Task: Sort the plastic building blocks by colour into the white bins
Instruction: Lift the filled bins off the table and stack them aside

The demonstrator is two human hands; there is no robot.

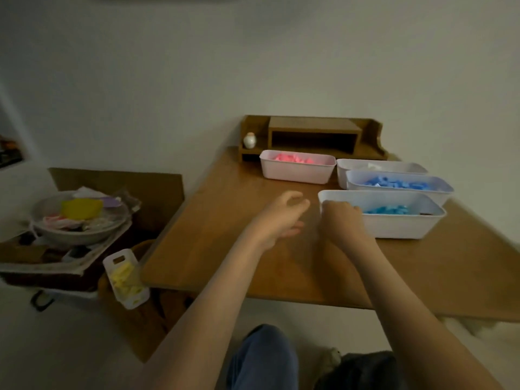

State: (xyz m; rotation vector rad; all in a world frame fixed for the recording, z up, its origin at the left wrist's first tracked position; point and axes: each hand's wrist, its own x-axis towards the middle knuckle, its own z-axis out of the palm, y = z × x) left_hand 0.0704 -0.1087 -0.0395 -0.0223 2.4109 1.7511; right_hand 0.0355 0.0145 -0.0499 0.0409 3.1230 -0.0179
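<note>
Seen from the head camera, the right hand [342, 218] is hanging curled at the left end of the nearest bin [399, 227], knuckles level with its rim and overlapping that corner; whether it is gripping the rim or holding anything cannot be told. Light blue blocks [385, 210] are lying in that bin, just right of this hand. The left hand [284, 218] is hovering beside it over the wooden surface [225, 249], fingers loosely curled (blurred), with nothing visible in it. Beyond the left hand, the pink-block bin [295, 173] is sitting with pink blocks [292, 158] in it. Beyond the right hand, the blue-block bin [443, 192] is holding darker blue blocks [394, 183], with a rear bin [341, 173] behind it. Far left of both hands, off the surface, a tilted bin [118, 260] is holding yellow blocks [125, 278].
</note>
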